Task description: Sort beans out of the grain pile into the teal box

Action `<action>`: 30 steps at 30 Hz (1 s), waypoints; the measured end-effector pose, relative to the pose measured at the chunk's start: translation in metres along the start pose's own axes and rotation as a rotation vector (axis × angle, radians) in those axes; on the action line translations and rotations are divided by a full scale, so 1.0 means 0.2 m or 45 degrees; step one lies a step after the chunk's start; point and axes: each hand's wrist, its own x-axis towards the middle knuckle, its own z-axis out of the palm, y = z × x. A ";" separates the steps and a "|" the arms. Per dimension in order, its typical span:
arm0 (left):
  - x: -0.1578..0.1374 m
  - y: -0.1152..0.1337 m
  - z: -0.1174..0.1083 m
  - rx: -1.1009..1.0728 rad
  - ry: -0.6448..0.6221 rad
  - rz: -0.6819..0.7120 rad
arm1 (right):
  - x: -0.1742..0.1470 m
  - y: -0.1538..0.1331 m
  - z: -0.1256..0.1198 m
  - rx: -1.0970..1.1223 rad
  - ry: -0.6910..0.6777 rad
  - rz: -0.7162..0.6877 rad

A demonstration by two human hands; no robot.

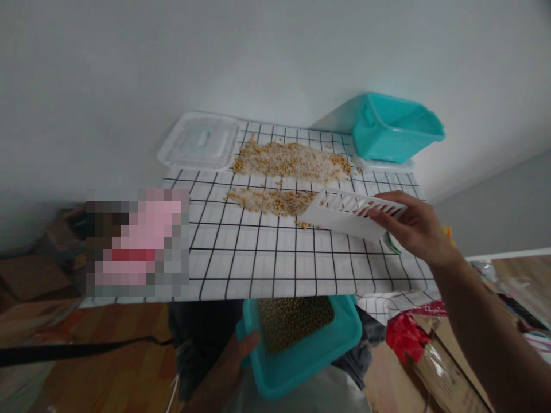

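My right hand (415, 226) grips a white slotted plastic panel (350, 222) by its slotted edge. The panel leans over the tablecloth, its left end beside a narrow strip of soybeans (275, 201). Farther back lies a wider band of soybeans mixed with pale grains (293, 160). Below the table's front edge, my left hand (235, 358) holds a teal bin (303, 373) by its left rim, with the thumb over the edge and the other fingers mostly hidden. Many soybeans (297, 324) lie inside this bin, which is partly under the table edge.
A clear plastic lid (202, 143) lies at the back left. Another teal bin (387, 137) stands at the back right by the wall. A pink blurred item (148, 238) is at the left. Red plastic (407, 338) and cardboard (451, 373) lie on the floor at right.
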 end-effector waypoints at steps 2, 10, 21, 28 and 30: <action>0.00 -0.01 -0.01 0.014 0.030 -0.035 | 0.00 -0.01 0.01 -0.005 0.012 -0.007; 0.00 0.01 -0.01 0.174 0.021 0.006 | -0.06 -0.07 0.06 0.034 -0.015 -0.014; 0.09 -0.02 -0.20 0.467 -0.020 0.203 | -0.27 -0.18 0.14 0.047 -0.110 0.054; 0.11 -0.03 -0.24 0.500 -0.135 0.307 | -0.45 -0.25 0.20 0.120 -0.230 0.068; 0.11 -0.03 -0.25 0.487 -0.109 0.309 | -0.46 -0.24 0.20 0.153 -0.258 0.096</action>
